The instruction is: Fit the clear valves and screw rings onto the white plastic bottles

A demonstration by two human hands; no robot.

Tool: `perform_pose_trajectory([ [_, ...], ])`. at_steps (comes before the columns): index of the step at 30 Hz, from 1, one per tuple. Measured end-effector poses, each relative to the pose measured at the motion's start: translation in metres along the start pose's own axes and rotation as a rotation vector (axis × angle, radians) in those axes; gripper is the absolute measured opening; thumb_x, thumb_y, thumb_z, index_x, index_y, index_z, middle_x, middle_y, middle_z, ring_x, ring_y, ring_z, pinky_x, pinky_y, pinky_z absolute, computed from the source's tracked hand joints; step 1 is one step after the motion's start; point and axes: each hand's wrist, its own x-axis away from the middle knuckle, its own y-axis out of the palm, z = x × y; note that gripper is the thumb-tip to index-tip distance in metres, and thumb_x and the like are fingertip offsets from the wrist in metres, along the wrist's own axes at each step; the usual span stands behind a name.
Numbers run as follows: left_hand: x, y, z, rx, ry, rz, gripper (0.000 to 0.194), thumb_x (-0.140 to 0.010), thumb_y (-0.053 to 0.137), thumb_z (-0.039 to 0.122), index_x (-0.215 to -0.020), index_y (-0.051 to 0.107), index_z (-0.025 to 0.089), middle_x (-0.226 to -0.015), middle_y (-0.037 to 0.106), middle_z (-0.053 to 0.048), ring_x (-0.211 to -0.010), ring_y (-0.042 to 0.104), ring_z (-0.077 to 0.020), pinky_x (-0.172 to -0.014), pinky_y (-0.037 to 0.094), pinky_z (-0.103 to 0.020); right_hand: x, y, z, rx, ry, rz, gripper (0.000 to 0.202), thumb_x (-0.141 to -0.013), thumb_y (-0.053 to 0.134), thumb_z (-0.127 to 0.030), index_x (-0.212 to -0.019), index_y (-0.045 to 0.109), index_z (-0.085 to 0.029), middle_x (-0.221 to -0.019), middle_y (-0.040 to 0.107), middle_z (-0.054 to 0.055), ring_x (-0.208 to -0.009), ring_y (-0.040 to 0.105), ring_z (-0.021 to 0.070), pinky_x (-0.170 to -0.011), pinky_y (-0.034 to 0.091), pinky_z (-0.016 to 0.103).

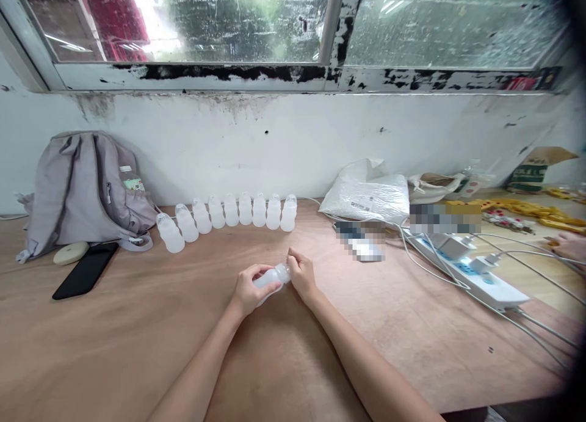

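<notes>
A frosted white bottle (270, 279) lies tilted between my two hands above the wooden table, its capped end toward the upper right. My left hand (249, 289) is wrapped round the bottle's body, thumb along its near side. At the cap end, my right hand (301, 273) has its fingers closed on the clear cap (282, 272), which they partly hide. Behind my hands, several similar bottles (245, 209) with clear caps stand upright in a curved row near the wall.
A grey backpack (89, 190), a black phone (86, 270) and a round pale case (71, 253) are at the left. On the right are a white plastic package (368, 193), a power strip (476, 275) with cables, yellow items (526, 209) and another person's hand (567, 245).
</notes>
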Motion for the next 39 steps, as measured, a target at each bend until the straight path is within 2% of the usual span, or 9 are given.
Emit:
perform_pose_trajectory([
  [3, -0.001, 0.002, 0.001, 0.042, -0.031, 0.020, 0.025, -0.057, 0.069, 0.031, -0.079, 0.067, 0.020, -0.081, 0.066, -0.004, -0.071, 0.056, -0.0200, -0.067, 0.040, -0.027, -0.001, -0.001, 0.002, -0.011, 0.012, -0.022, 0.022, -0.072, 0.034, -0.022, -0.051, 0.027, -0.021, -0.047, 0.028, -0.005, -0.045, 0.029, 0.0099, -0.044, 0.024, 0.023],
  [7, -0.001, 0.003, 0.001, 0.064, -0.014, 0.046, 0.019, -0.066, 0.061, 0.033, -0.079, 0.067, 0.021, -0.084, 0.066, -0.005, -0.078, 0.057, -0.0214, -0.072, 0.041, -0.028, 0.000, 0.001, 0.002, -0.110, 0.071, -0.012, 0.028, -0.076, 0.039, -0.033, -0.053, 0.032, -0.020, -0.049, 0.032, -0.005, -0.046, 0.033, 0.0100, -0.044, 0.028, 0.023],
  [12, -0.002, 0.002, -0.005, 0.005, 0.105, 0.124, 0.023, -0.077, 0.049, 0.037, -0.087, 0.064, 0.023, -0.088, 0.064, -0.004, -0.082, 0.056, -0.0195, -0.076, 0.040, -0.026, 0.011, 0.018, -0.009, -0.342, 0.210, -0.049, 0.026, -0.076, 0.045, -0.047, -0.081, 0.045, -0.022, -0.056, 0.044, -0.005, -0.044, 0.041, 0.0109, -0.041, 0.033, 0.023],
  [17, -0.007, 0.000, -0.016, 0.096, 0.085, 0.131, 0.034, -0.081, 0.037, 0.046, -0.095, 0.058, 0.023, -0.087, 0.062, -0.003, -0.081, 0.055, -0.0184, -0.077, 0.039, -0.027, 0.022, 0.034, -0.024, -0.282, 0.053, -0.100, 0.042, -0.067, 0.059, -0.042, -0.103, 0.044, -0.024, -0.084, 0.055, 0.002, -0.069, 0.053, 0.0155, -0.057, 0.043, 0.025],
  [23, -0.011, -0.005, -0.024, 0.137, 0.054, 0.196, 0.031, -0.082, 0.038, 0.044, -0.095, 0.057, 0.022, -0.096, 0.056, -0.005, -0.096, 0.049, -0.0185, -0.089, 0.033, -0.028, 0.021, 0.035, -0.019, -0.149, -0.013, -0.260, 0.039, -0.071, 0.056, -0.038, -0.105, 0.044, -0.021, -0.083, 0.056, 0.001, -0.062, 0.051, 0.0130, -0.056, 0.042, 0.025],
  [26, -0.012, -0.005, -0.029, 0.049, 0.084, 0.192, 0.025, -0.082, 0.041, 0.037, -0.098, 0.054, 0.022, -0.099, 0.054, -0.006, -0.098, 0.048, -0.0186, -0.089, 0.033, -0.030, 0.015, 0.031, -0.012, -0.076, -0.055, -0.219, 0.039, -0.069, 0.058, -0.035, -0.104, 0.045, -0.020, -0.083, 0.058, 0.002, -0.067, 0.054, 0.0149, -0.061, 0.043, 0.027],
  [30, -0.012, -0.001, -0.036, -0.192, 0.103, 0.157, 0.024, -0.081, 0.043, 0.027, -0.104, 0.049, 0.022, -0.103, 0.051, -0.007, -0.100, 0.047, -0.0189, -0.090, 0.034, -0.034, 0.003, 0.021, 0.002, 0.024, -0.052, -0.119, 0.045, -0.067, 0.059, -0.033, -0.107, 0.042, -0.020, -0.092, 0.058, 0.005, -0.078, 0.056, 0.0179, -0.069, 0.044, 0.030],
  [35, -0.010, 0.002, -0.035, -0.458, 0.144, 0.092, 0.027, -0.081, 0.040, 0.019, -0.107, 0.044, 0.017, -0.107, 0.049, -0.008, -0.104, 0.044, -0.0185, -0.092, 0.034, -0.035, -0.020, -0.002, 0.028, 0.298, 0.050, 0.025, 0.037, -0.065, 0.056, -0.036, -0.096, 0.047, -0.016, -0.090, 0.058, 0.009, -0.081, 0.055, 0.0220, -0.067, 0.043, 0.033],
  [39, -0.009, 0.003, -0.034, -0.593, 0.171, 0.029, 0.024, -0.080, 0.041, 0.020, -0.104, 0.046, 0.017, -0.103, 0.050, -0.007, -0.100, 0.045, -0.0187, -0.089, 0.036, -0.034, -0.047, -0.025, 0.052, 0.454, 0.037, 0.144, 0.036, -0.063, 0.056, -0.042, -0.087, 0.051, -0.014, -0.090, 0.058, 0.012, -0.084, 0.053, 0.0242, -0.070, 0.042, 0.034],
])
